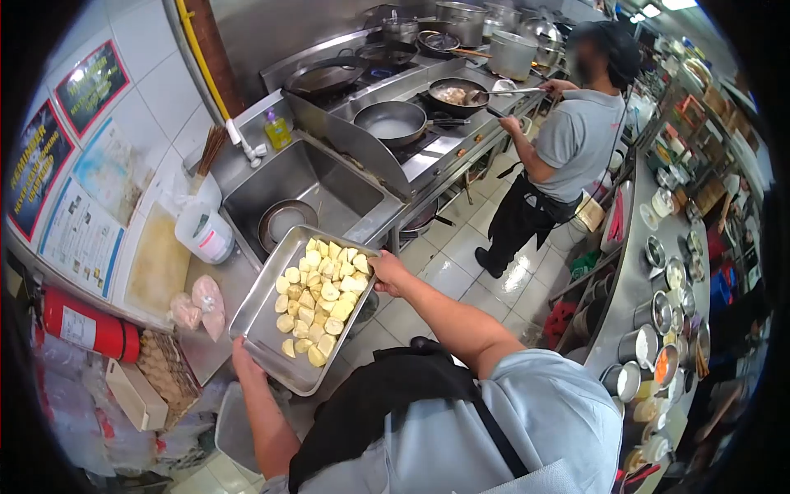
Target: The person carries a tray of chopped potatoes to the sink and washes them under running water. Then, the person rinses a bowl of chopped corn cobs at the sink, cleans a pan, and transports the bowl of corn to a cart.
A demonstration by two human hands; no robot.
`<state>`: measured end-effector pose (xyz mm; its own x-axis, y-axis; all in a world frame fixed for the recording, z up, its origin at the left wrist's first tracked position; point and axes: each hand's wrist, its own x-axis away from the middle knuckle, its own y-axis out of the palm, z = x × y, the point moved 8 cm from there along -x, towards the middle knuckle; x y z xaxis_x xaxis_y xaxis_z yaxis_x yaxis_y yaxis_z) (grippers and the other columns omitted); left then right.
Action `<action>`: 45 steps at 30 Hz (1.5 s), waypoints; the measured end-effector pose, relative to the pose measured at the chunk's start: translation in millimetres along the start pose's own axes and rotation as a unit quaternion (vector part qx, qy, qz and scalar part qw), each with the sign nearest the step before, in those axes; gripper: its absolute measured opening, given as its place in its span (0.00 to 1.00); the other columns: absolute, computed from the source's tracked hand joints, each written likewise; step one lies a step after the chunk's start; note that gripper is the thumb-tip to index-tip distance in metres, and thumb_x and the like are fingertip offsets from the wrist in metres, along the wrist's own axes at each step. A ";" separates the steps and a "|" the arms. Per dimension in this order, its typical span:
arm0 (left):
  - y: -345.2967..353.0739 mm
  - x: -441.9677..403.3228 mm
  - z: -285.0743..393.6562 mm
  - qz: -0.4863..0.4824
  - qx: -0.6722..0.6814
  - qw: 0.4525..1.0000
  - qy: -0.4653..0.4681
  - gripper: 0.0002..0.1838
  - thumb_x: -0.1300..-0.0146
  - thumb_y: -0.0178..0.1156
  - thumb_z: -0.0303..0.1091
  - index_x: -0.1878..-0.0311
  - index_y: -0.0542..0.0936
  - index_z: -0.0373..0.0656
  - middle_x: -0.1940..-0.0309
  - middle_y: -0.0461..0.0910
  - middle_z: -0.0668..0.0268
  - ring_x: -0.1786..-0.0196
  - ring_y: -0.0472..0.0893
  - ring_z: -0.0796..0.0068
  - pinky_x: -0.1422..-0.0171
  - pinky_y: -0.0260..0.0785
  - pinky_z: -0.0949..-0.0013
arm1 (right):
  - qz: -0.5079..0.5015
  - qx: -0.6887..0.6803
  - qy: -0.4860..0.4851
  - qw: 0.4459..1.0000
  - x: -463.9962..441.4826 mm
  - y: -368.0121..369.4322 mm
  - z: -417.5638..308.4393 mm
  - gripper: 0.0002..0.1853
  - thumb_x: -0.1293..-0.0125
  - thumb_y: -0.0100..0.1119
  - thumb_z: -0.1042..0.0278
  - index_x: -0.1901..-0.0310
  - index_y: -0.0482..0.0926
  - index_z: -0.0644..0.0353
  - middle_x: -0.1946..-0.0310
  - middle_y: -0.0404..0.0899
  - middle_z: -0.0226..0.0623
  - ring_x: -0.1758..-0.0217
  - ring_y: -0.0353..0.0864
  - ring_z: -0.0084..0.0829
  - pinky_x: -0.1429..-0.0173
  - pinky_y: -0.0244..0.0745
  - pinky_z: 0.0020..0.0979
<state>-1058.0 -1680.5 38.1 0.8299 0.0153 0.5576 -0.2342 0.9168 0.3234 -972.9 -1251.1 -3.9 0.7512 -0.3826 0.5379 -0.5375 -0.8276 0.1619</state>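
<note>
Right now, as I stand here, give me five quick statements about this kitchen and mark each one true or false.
1. The left hand and right hand both hold the metal tray. True.
2. The metal tray is full right up to every side. False: the pale yellow pieces leave bare metal near the left hand.
3. A soap bottle stands at the back edge of the sink. True.
4. Nothing lies in the sink. False: a round pan does.
5. Both of the co-worker's hands are free. False: one hand grips a long-handled utensil.
</note>
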 end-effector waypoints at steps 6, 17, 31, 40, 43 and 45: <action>-14.1 -46.2 -15.3 -0.016 -0.014 1.000 -0.013 0.31 0.28 0.50 0.47 0.29 0.70 0.37 0.30 0.74 0.51 0.32 0.76 0.47 0.27 0.67 0.40 | 0.057 0.078 -0.037 0.995 -41.6 2.5 4.4 0.12 0.29 0.50 0.66 0.50 0.78 0.59 0.70 0.78 0.37 0.78 0.76 0.30 0.84 0.69 0.31; -39.5 -54.0 -20.4 0.020 0.007 0.996 0.089 0.21 0.27 0.48 0.38 0.37 0.76 0.37 0.43 0.81 0.53 0.40 0.80 0.53 0.33 0.72 0.46 | -0.070 0.460 -0.191 0.864 -147.8 13.6 14.0 0.14 0.28 0.47 0.65 0.67 0.79 0.64 0.75 0.78 0.45 0.80 0.75 0.38 0.84 0.70 0.39; -49.4 -38.0 4.0 0.181 -0.385 0.884 0.193 0.26 0.31 0.48 0.40 0.42 0.76 0.25 0.44 0.78 0.30 0.39 0.78 0.35 0.38 0.73 0.49 | -0.002 0.178 0.026 0.984 -57.5 7.5 -29.6 0.12 0.32 0.54 0.61 0.68 0.71 0.60 0.81 0.66 0.34 0.82 0.63 0.26 0.84 0.57 0.29; -44.3 -21.3 3.7 0.196 -0.259 0.927 0.189 0.25 0.34 0.51 0.37 0.40 0.74 0.26 0.47 0.80 0.37 0.44 0.80 0.43 0.42 0.72 0.51 | 0.021 0.198 0.028 0.980 -32.4 10.2 -41.1 0.12 0.32 0.54 0.61 0.65 0.73 0.62 0.78 0.67 0.33 0.81 0.64 0.24 0.83 0.57 0.26; -45.8 -21.9 5.7 0.187 -0.259 0.928 0.191 0.28 0.36 0.53 0.38 0.39 0.73 0.26 0.44 0.78 0.37 0.43 0.79 0.43 0.39 0.71 0.52 | 0.034 0.208 0.026 0.977 -30.0 12.3 -43.0 0.11 0.33 0.53 0.61 0.63 0.74 0.62 0.77 0.68 0.33 0.80 0.64 0.24 0.82 0.59 0.26; -46.7 -21.3 5.7 0.198 -0.238 0.933 0.184 0.29 0.34 0.54 0.39 0.38 0.73 0.24 0.43 0.79 0.35 0.41 0.80 0.41 0.39 0.73 0.51 | 0.044 0.215 0.020 0.975 -32.7 11.7 -43.2 0.10 0.34 0.53 0.63 0.63 0.74 0.62 0.77 0.68 0.33 0.80 0.64 0.25 0.82 0.59 0.26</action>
<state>-1067.6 -1725.9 15.5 0.8639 0.4463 0.2334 -0.3810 0.8822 -0.2769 -1020.4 -1230.5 16.1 0.6888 -0.4505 0.5680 -0.3821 -0.8914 -0.2437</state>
